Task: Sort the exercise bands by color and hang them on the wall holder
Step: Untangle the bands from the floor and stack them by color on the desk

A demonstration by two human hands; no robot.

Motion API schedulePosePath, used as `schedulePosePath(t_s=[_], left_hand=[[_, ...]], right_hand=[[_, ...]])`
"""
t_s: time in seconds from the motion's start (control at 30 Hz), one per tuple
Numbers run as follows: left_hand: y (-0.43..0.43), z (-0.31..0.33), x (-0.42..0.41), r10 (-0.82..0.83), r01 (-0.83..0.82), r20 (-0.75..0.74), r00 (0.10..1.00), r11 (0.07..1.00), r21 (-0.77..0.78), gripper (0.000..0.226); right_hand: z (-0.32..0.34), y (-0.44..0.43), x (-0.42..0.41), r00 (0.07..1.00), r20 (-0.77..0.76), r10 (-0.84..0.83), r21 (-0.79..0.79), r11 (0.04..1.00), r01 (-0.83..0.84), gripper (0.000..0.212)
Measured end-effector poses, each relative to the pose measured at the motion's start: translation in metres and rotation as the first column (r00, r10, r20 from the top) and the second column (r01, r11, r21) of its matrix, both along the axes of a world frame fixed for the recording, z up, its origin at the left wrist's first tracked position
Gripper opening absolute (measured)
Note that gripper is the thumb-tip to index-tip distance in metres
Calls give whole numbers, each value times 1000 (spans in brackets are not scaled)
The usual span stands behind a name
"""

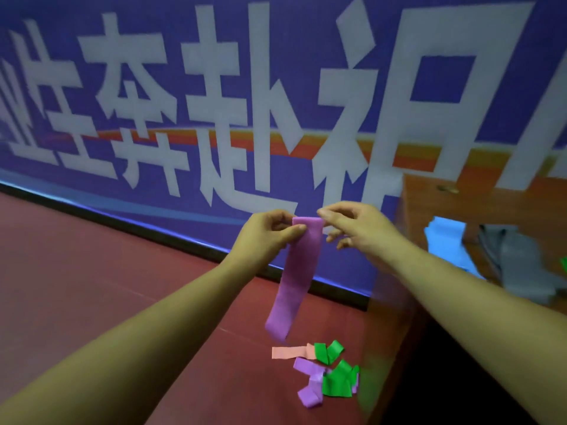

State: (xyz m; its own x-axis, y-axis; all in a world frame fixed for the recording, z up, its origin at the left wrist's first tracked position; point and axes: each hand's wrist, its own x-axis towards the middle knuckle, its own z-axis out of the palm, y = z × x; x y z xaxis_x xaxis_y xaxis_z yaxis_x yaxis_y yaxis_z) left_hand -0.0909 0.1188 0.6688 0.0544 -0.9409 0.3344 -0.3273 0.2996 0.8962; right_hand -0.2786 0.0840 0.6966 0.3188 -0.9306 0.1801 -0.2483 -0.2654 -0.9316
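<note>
I hold a purple band (pixel 297 277) up in front of me with both hands. My left hand (pixel 267 233) pinches the top of the band on its left edge, with my thumb in front and my fingers curled behind it. My right hand (pixel 359 230) pinches the top right corner between my thumb and first finger, and my other fingers are loosely bent below. The band hangs straight down from my hands, and its bottom end is in the air above the red floor (pixel 92 286).

Under the band, a small pile lies on the floor. A pink band (pixel 290 352) lies flat, touching a folded green band (pixel 328 352). Next to them, another green band (pixel 339 381) lies on top of more purple bands (pixel 310 381).

On my right is a brown wooden table (pixel 445 197). A blue band (pixel 446 243) and some grey bands (pixel 518 265) lie on it, side by side.

Behind it all is a big blue banner (pixel 214 87) with white letters.
</note>
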Motion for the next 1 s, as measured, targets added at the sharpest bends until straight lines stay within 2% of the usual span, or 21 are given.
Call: schedulePosePath(t_s=[0.17,0.33,0.5,0.6,0.73,0.83,0.9,0.93,1.0], left_hand=[[37,28,-21,-57,58,31,998,998,-29,5],[55,42,-38,-96,94,-45,994,995,-37,12],[68,54,-50,-149,139,-136,979,987,-79,18],[73,57,-54,-233,224,-198,952,972,-71,21],[79,58,-60,-377,402,-234,896,913,68,26],[84,56,-68,-371,407,-217,903,899,160,20],[86,54,-72,-330,384,-262,907,903,191,15],[86,52,-74,-340,409,-308,889,891,196,16],[86,48,-75,-435,536,-418,797,828,161,24]], right_hand=[[46,41,-17,957,-289,24,-195,977,-83,5],[72,65,-28,918,-395,-43,-310,947,-88,8],[99,88,-39,825,-560,-76,-360,919,-160,9],[109,94,-43,835,-541,-101,-372,919,-130,8],[123,102,-46,888,-450,-92,-399,910,-108,8],[135,105,-49,922,-372,-106,-417,907,-64,8],[141,105,-52,943,-316,-109,-416,909,-35,9],[143,104,-53,948,-300,-110,-411,911,-25,9],[146,105,-55,952,-283,-113,-402,915,-11,9]])
